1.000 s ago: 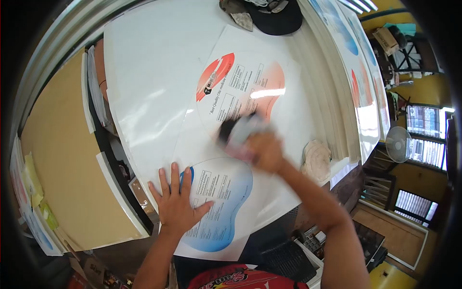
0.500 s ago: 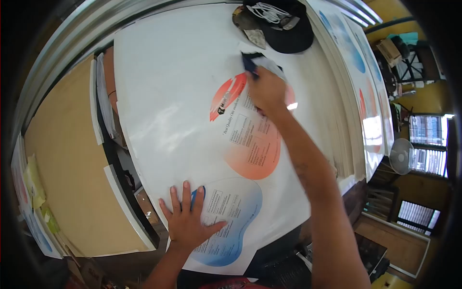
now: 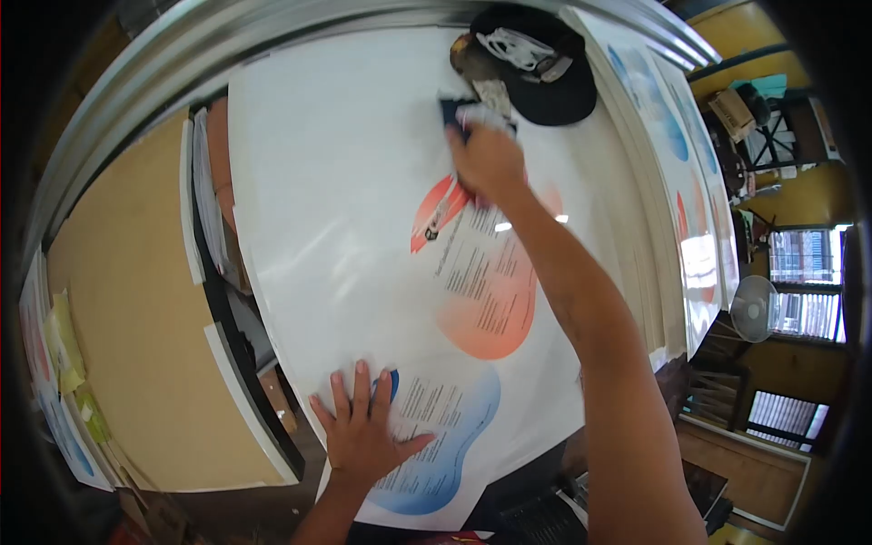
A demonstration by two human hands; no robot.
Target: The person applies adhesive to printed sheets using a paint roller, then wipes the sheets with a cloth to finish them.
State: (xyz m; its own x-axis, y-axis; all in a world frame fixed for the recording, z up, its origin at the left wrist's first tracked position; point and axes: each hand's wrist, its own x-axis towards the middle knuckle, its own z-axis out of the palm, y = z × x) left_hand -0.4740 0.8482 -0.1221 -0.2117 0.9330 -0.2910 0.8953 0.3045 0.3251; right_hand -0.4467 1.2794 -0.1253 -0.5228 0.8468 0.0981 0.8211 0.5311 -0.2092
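A large glossy white sheet (image 3: 313, 173) lies over the table, printed with a red-orange shape (image 3: 495, 322) and a blue shape (image 3: 431, 490) that carry small text. My left hand (image 3: 363, 436) rests flat on it with fingers spread, over the edge of the blue print. Farther up, my right hand (image 3: 490, 165) grips a dark, partly light-coloured cloth (image 3: 452, 111) against the sheet, just above the red print. Motion blurs the cloth, and the hand covers part of it and of the print.
Beyond my right hand sits a black cap (image 3: 563, 91) with a coiled white cable (image 3: 518, 47) in it. A tan board (image 3: 118, 318) stands to the left, across a dark gap. More printed sheets (image 3: 695, 245) and a fan (image 3: 754, 309) are at the right.
My right hand has slid the cloth a little to the left across the sheet, closer to the cap. My left hand stays flat on the blue print. The whole view has shifted slightly.
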